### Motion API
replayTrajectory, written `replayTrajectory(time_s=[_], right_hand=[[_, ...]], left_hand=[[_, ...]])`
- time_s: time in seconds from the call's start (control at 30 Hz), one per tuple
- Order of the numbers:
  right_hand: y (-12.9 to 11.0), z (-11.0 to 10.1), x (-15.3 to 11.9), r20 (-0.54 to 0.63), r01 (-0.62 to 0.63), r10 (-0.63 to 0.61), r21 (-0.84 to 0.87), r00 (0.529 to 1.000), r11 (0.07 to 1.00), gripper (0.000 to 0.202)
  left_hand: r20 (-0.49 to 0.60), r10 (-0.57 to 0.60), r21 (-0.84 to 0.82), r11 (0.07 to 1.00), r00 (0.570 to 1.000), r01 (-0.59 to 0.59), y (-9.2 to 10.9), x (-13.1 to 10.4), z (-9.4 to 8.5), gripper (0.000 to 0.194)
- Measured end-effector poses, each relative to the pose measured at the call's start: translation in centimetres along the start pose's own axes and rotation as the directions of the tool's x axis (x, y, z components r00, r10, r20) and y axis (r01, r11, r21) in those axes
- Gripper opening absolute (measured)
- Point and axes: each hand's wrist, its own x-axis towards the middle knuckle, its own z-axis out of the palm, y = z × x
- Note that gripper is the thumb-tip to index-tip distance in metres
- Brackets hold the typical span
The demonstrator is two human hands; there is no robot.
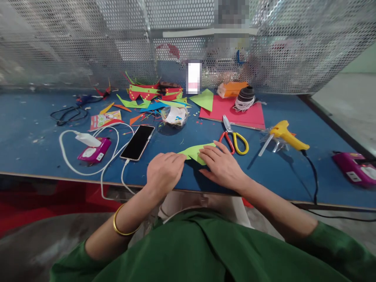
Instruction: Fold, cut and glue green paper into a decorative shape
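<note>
My left hand (pixel 166 171) is closed, its thumb and fingers pinching the left end of a cut piece of light green paper (pixel 192 152). My right hand (pixel 221 164) lies over the right part of that paper, fingers stretched out and thumb apart. The paper is held near the front edge of the table, with a notch along its lower side; its right part is partly covered by my fingers. Just beyond my right hand, a pair of scissors (pixel 232 135) with one red and one yellow handle rests with blades slightly apart.
On the blue table (pixel 296 172) are a yellow glue gun (pixel 289 136), red sheets (pixel 220 113), a bowl of scraps (pixel 174 116), red-and-green paper masks (pixel 143 92), a phone (pixel 137 143) on a white cable, and purple power sockets (pixel 95 151). Perforated metal (pixel 182 19) stands behind.
</note>
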Motion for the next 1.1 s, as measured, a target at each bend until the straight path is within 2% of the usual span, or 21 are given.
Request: replayTrajectory(time_s=[0.1,0.2,0.27,0.33,0.4,0.47,0.53,0.63,0.73,0.8,0.9,1.0,1.1], right_hand=[[1.2,0.5,0.4,-0.065,-0.095,0.094,-0.012,0.993,0.995,0.025],[3.2,0.7,1.1,-0.148,-0.205,0.213,0.069,0.966,0.976,0.021],[4.2,0.1,1.6,-0.197,-0.222,0.242,0.118,0.95,0.968,0.018],[4.5,-1.0,1.8,-0.271,-0.215,0.23,0.082,0.935,0.973,0.017],[3.8,-2.3,1.3,-0.359,-0.186,0.152,-0.061,0.921,0.981,0.013],[2.4,-3.4,0.3,-0.401,-0.124,0.014,-0.25,0.916,0.96,0.013],[0.7,-4.0,-1.2,-0.378,-0.062,-0.095,-0.383,0.921,0.921,0.014],[-1.6,-3.6,-3.2,-0.256,-0.054,-0.06,-0.417,0.965,0.907,0.01],[-3.3,-2.6,-4.4,-0.102,-0.063,0.027,-0.361,0.994,0.931,0.011],[-3.8,-2.2,-4.8,-0.036,-0.083,0.075,-0.306,0.997,0.948,0.013],[-3.8,-2.6,-4.7,0.013,-0.123,0.126,-0.134,0.992,0.983,0.021],[-2.8,-3.4,-3.6,0.061,-0.158,0.15,0.152,0.987,0.976,0.033],[-1.4,-3.1,-1.6,0.035,-0.208,0.209,0.357,0.977,0.911,0.021]], left_hand=[[-0.049,-0.073,-0.04,0.997,0.996,0.071,-0.9,0.9,-0.4,0.015],[-0.051,-0.166,-0.099,0.982,0.985,0.161,-2.0,1.9,-0.7,0.013],[-0.063,-0.202,-0.143,0.971,0.977,0.192,-2.6,2.7,-0.6,0.013],[-0.107,-0.208,-0.217,0.959,0.972,0.182,-3.1,3.3,-0.1,0.014],[-0.163,-0.187,-0.307,0.943,0.969,0.13,-3.3,3.5,0.6,0.015],[-0.196,-0.153,-0.382,0.922,0.969,0.068,-3.3,3.3,1.4,0.017],[-0.179,-0.11,-0.414,0.91,0.978,0.027,-3.0,2.7,2.3,0.021],[-0.062,-0.011,-0.32,0.947,0.998,-0.009,-2.2,1.4,3.3,0.025],[0.077,0.046,-0.125,0.991,0.996,-0.036,-1.3,0.3,3.4,0.023],[0.109,0.044,-0.059,0.998,0.993,-0.038,-1.1,0.0,3.2,0.022],[0.138,0.099,-0.054,0.994,0.985,-0.092,-1.3,-0.2,3.2,0.023],[0.18,0.177,-0.102,0.982,0.968,-0.161,-1.8,-0.2,3.5,0.023],[0.176,0.183,-0.151,0.976,0.967,-0.157,-2.0,-0.3,3.9,0.021]])
